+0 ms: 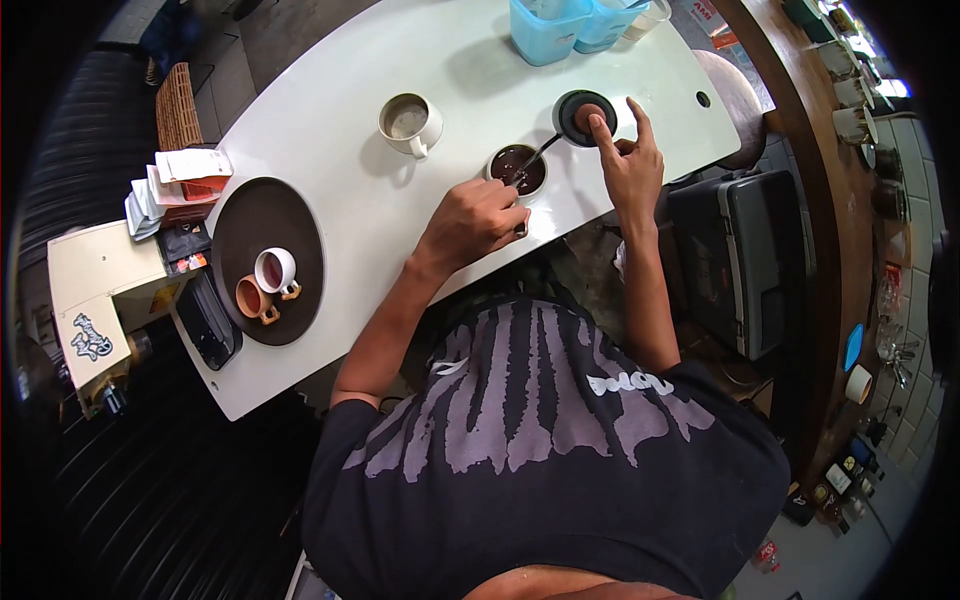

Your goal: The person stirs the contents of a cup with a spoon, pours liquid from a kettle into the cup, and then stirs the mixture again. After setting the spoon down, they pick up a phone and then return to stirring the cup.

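Room: café-like work corner seen from above, with a long wooden shelf [800,200] of cups and jars down the right side and dark floor to the left.
Counter [330,130]: white and curved, carrying everything in hand.
Black case [740,260]: stands below the counter's right end, well apart from the work.
Tray [250,215]: round and dark, at the counter's left end.
Blue tubs [548,30]: two, at the far edge, shut or open cannot be told.
Left hand [478,218]: closed in a loose fist round the handle of the spoon, just beside the bowl.
Right hand [630,165]: spread, grips nothing; forefinger laid on the brown lump, thumb out, other fingers curled.
Mug [408,120]: white, filled with a pale drink, left of the bowl and apart from both hands.
Saucer [565,105]: dark, near the far edge, just beyond the bowl.
Bowl [517,168]: small, already holding something dark and glossy.
Cups: one white [274,268] and one terracotta [250,297], side by side on the tray, contents too small to tell.
Spoon [538,157]: tip down in the bowl.
Brown lump [582,110]: sits on the saucer, under the fingertip.
Progress, as a judgement: midway, it seems; mug poured, bowl loaded, lump whole on its saucer, tray cups not yet reached.
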Available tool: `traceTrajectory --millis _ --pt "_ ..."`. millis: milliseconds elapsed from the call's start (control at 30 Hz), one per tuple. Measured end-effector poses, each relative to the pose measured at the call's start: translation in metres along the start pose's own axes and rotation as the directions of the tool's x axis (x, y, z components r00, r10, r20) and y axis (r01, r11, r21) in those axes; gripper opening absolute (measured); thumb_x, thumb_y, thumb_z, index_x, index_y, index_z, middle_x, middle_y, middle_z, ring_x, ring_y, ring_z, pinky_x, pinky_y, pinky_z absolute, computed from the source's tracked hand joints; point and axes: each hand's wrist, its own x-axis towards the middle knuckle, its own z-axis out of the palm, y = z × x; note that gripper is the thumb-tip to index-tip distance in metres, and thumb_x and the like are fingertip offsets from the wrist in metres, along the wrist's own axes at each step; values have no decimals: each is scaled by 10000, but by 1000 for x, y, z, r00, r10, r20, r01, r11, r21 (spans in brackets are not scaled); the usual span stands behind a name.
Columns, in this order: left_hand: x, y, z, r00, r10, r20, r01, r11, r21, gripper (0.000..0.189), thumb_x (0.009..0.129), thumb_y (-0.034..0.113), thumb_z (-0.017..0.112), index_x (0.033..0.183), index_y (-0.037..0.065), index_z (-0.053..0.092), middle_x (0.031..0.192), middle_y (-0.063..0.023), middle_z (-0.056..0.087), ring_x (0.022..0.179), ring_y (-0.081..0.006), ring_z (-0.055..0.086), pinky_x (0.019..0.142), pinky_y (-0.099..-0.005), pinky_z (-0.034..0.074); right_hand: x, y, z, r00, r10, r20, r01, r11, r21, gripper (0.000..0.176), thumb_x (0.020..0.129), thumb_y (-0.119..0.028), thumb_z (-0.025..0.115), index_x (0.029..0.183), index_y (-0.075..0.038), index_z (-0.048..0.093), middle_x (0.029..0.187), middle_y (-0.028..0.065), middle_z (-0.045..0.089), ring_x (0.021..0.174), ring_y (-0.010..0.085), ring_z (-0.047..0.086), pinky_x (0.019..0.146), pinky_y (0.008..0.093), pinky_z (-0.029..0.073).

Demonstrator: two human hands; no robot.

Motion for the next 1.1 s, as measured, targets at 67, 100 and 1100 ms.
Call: traceTrajectory --millis 67,100,1100 --pt "1 0 1 999 29 29 -30 1000 10 296 818 150 798 676 74 550 693 -34 510 612 -211 540 565 -366 441 -1 -2 -2 1000 -8 -16 8 1000 -13 820 888 -595 738 1458 -37 546 557 86 625 503 204 618 572 362 481" --pt "2 -1 0 999 42 18 -42 999 17 295 812 149 803 676 77 551 694 -33 507 612 -210 537 563 -362 438 -1 -4 -3 1000 -2 -6 2 1000 -16 819 886 -590 741 1460 -40 545 558 87 626 505 207 623 574 363 483" --pt "-3 -17 6 831 -549 -92 444 753 -485 439 975 176 678 675 -20 425 616 -75 382 549 -155 330 525 -358 316 -1 -1 -7 997 -36 -73 33 999 -41 852 884 -579 749 1478 -18 508 609 109 684 549 238 688 612 353 522"
